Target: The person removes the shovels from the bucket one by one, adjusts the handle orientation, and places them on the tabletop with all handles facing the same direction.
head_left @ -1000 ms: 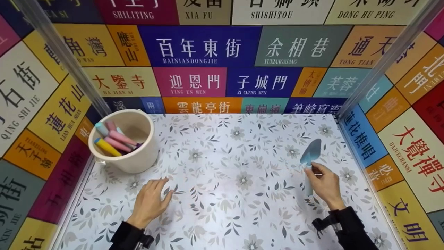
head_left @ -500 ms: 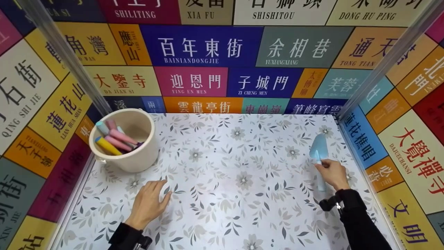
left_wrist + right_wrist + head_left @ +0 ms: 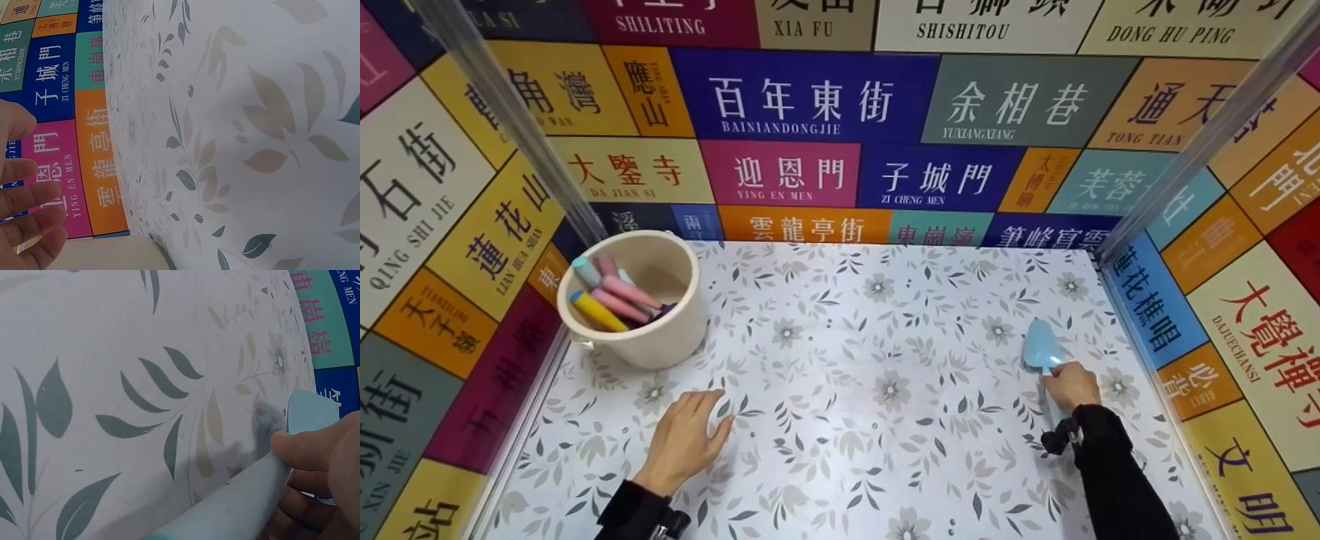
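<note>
In the head view, a light blue hand trowel is at the right side of the patterned tabletop. My right hand grips its handle close to the blade, and the blade points away from me. The right wrist view shows the thumb laid along the pale handle, with the other fingers curled beneath it; part of the blade shows beyond. My left hand is at the left with relaxed, slightly bent fingers and holds nothing. Its fingers also show at the edge of the left wrist view.
A cream bucket stands at the back left, holding several pink, yellow and light blue handled things whose lower ends are hidden. Panels covered with coloured signs rise at the back and both sides of the white floral tabletop.
My right hand first moved right and away, then came back slightly toward me with the trowel. The blade turned and tilted, going from dark to brightly lit. The left hand stayed in place.
</note>
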A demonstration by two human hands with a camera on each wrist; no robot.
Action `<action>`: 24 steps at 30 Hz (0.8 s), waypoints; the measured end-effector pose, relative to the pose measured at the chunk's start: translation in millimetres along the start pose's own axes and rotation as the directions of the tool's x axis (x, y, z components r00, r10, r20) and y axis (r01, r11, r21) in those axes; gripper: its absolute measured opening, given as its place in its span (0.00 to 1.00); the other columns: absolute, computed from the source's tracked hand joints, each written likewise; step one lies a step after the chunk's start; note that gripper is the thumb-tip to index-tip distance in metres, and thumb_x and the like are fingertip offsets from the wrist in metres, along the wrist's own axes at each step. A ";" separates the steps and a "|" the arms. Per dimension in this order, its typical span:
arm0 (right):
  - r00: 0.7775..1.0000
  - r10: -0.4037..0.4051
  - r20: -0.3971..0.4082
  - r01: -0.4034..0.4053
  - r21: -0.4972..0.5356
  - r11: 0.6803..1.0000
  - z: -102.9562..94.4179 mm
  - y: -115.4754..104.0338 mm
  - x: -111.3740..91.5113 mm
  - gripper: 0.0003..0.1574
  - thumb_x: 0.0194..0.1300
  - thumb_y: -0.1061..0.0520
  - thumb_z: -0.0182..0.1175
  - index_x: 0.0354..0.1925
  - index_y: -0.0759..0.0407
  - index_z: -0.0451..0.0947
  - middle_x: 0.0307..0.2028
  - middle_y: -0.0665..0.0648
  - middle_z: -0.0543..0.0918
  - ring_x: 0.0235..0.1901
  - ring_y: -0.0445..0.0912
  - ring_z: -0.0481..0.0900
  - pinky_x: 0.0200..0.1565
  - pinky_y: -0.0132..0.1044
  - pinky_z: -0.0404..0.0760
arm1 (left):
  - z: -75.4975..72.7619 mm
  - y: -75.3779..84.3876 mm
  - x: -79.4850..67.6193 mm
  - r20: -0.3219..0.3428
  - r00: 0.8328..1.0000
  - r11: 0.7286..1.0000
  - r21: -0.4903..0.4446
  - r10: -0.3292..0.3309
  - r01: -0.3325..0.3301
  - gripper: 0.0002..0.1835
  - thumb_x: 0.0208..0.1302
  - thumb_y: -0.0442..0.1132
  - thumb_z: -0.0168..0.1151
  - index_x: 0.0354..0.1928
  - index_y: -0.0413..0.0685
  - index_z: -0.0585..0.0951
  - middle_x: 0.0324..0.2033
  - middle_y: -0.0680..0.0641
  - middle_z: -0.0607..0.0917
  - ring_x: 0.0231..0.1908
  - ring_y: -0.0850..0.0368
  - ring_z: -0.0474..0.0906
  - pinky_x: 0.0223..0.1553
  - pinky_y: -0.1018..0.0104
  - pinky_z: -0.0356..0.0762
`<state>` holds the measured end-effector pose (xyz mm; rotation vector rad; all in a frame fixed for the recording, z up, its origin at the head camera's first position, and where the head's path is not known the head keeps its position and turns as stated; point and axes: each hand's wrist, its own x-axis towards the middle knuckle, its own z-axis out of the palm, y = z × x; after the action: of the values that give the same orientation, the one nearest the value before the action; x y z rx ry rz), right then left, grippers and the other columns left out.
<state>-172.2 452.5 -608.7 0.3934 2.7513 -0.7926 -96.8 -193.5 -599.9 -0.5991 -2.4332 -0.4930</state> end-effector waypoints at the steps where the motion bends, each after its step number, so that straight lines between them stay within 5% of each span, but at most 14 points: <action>1: 1.000 -0.009 0.004 0.009 -0.003 1.000 1.5 0.9 1.0 0.24 0.75 0.55 0.55 0.45 0.79 0.82 0.43 0.81 0.84 0.30 0.55 0.78 0.33 0.40 0.70 | 0.1 -0.2 -0.2 0.003 1.000 1.000 0.000 -0.002 0.002 0.20 0.55 0.37 0.77 0.50 0.37 0.85 0.40 0.41 0.89 0.40 0.45 0.84 0.41 0.52 0.83; 2: 1.000 -0.011 0.009 0.011 -0.006 1.000 2.7 1.3 2.1 0.22 0.74 0.55 0.56 0.37 0.77 0.81 0.34 0.78 0.83 0.26 0.53 0.74 0.31 0.40 0.69 | 0.1 -0.3 -0.4 0.008 1.000 1.000 -0.002 -0.005 0.005 0.20 0.56 0.37 0.76 0.50 0.37 0.85 0.40 0.41 0.89 0.41 0.45 0.84 0.41 0.52 0.83; 5: 0.999 -0.032 0.009 0.033 -0.031 0.999 4.8 1.2 2.9 0.21 0.73 0.56 0.58 0.35 0.75 0.84 0.31 0.73 0.85 0.25 0.51 0.74 0.31 0.39 0.68 | -0.2 0.0 -0.6 0.019 1.000 1.000 -0.007 -0.013 0.013 0.20 0.56 0.37 0.76 0.50 0.37 0.85 0.40 0.41 0.89 0.41 0.44 0.84 0.42 0.51 0.83; 7: 0.999 -0.040 0.001 0.040 -0.047 0.998 6.2 0.6 3.6 0.21 0.72 0.56 0.59 0.23 0.66 0.79 0.20 0.61 0.78 0.23 0.50 0.70 0.29 0.38 0.65 | -0.6 0.2 -1.0 0.023 1.000 1.000 -0.009 -0.017 0.017 0.20 0.56 0.37 0.76 0.50 0.37 0.85 0.41 0.41 0.89 0.42 0.44 0.84 0.42 0.51 0.83; 9: 0.999 -0.038 0.003 0.038 -0.058 0.998 6.2 -0.9 3.1 0.21 0.71 0.56 0.60 0.23 0.67 0.80 0.22 0.62 0.79 0.25 0.51 0.70 0.30 0.39 0.66 | -1.1 0.4 -1.3 0.023 1.000 1.000 -0.009 -0.020 0.020 0.20 0.56 0.37 0.77 0.50 0.38 0.85 0.41 0.41 0.89 0.42 0.44 0.84 0.42 0.51 0.82; 11: 1.000 -0.031 0.005 0.031 -0.061 0.998 6.4 -2.2 3.3 0.24 0.69 0.56 0.60 0.16 0.57 0.69 0.16 0.52 0.68 0.24 0.49 0.65 0.30 0.39 0.64 | -1.2 0.2 -1.8 0.022 1.000 1.000 -0.002 -0.019 0.019 0.20 0.55 0.37 0.77 0.50 0.38 0.85 0.41 0.41 0.89 0.42 0.45 0.84 0.42 0.51 0.82; 15: 0.999 -0.039 0.005 0.039 -0.072 0.997 6.2 -3.6 2.5 0.29 0.66 0.56 0.61 0.15 0.47 0.55 0.16 0.46 0.54 0.23 0.48 0.58 0.31 0.39 0.61 | -0.2 0.5 -2.3 0.021 1.000 1.000 0.011 -0.012 0.011 0.21 0.54 0.37 0.77 0.50 0.39 0.85 0.41 0.42 0.89 0.41 0.46 0.84 0.41 0.52 0.82; 24: 0.996 -0.088 -0.035 0.085 -0.077 0.993 9.2 -3.0 -0.7 0.30 0.66 0.57 0.60 0.14 0.48 0.54 0.16 0.44 0.51 0.21 0.44 0.53 0.28 0.38 0.56 | 1.1 0.6 -2.1 0.018 1.000 1.000 0.014 -0.010 0.009 0.21 0.53 0.37 0.77 0.50 0.39 0.85 0.41 0.42 0.89 0.41 0.46 0.83 0.41 0.52 0.82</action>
<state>-171.0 444.9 -614.6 0.2793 2.8411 -0.7053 -95.5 -193.2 -601.8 -0.5886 -2.4553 -0.4755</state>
